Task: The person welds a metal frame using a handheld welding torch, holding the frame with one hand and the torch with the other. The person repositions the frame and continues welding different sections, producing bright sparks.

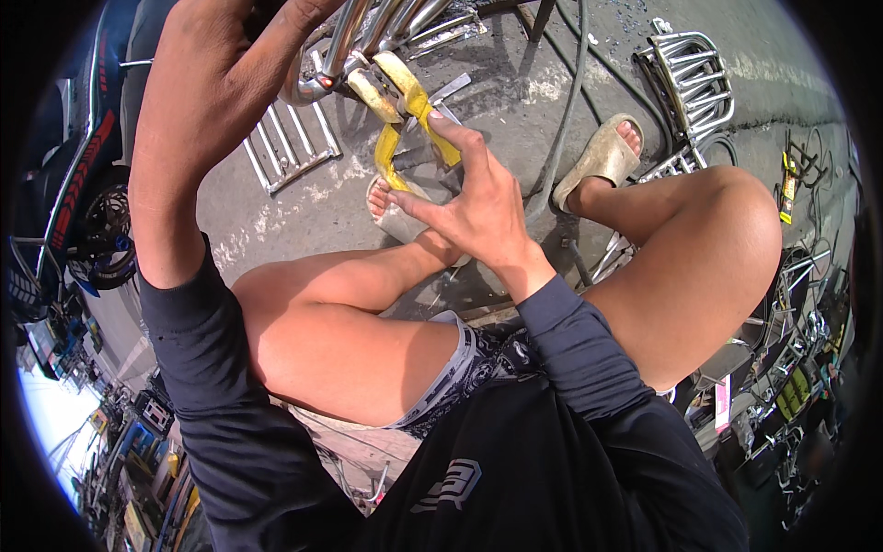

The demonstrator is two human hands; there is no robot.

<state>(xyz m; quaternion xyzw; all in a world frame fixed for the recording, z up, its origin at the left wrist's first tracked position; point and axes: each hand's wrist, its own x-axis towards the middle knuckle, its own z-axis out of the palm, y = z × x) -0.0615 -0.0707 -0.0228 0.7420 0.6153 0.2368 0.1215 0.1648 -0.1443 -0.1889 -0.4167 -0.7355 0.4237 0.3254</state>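
Bent tubes (345, 41) gleam up here, smooth glossy metal; the yellow handles (416, 97) look plasticky, scuffed pale in patches. Below, the floor (529, 138) shows rough, matt concrete; the dark sleeve (589, 345) is creased matt cloth.

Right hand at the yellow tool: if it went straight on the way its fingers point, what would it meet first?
The right hand already touches the yellow tool; carrying that along up and to the left, it would probably meet the shiny metal tubes first, though one view leaves depth unclear.

Dark long-sleeved top (543, 478), pale angular chest emblem (448, 486); seemingly paisley-patterned shorts (471, 371); beige slide sandals (600, 161).
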